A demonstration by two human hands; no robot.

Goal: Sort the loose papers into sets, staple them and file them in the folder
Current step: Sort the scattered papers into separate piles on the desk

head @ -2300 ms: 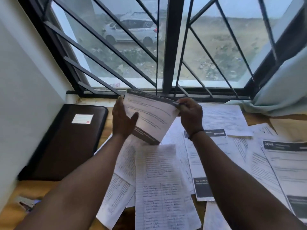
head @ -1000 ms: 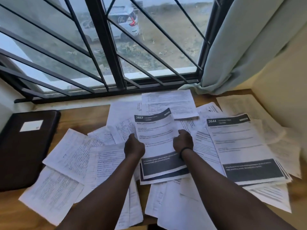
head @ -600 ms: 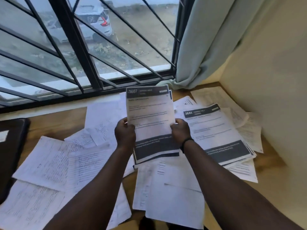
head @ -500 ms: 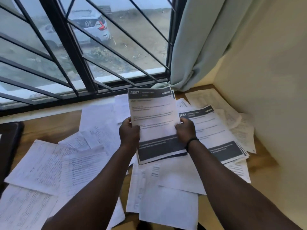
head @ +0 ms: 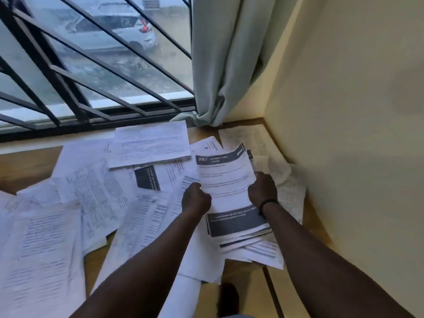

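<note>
Left hand (head: 196, 199) and right hand (head: 262, 188) are grasping the dark-banded form set (head: 227, 187) by its side edges at 1 o'clock, over the worktop (head: 27, 164). The thin, limp sheets are likely needing two-edge support.

Wall (head: 344, 134) bounds the table (head: 27, 166) on the right; curtain (head: 224, 65) fills the corner beside it. Loose papers (head: 96, 193) cover most of the table left of the wall; bare wood shows far left.
</note>
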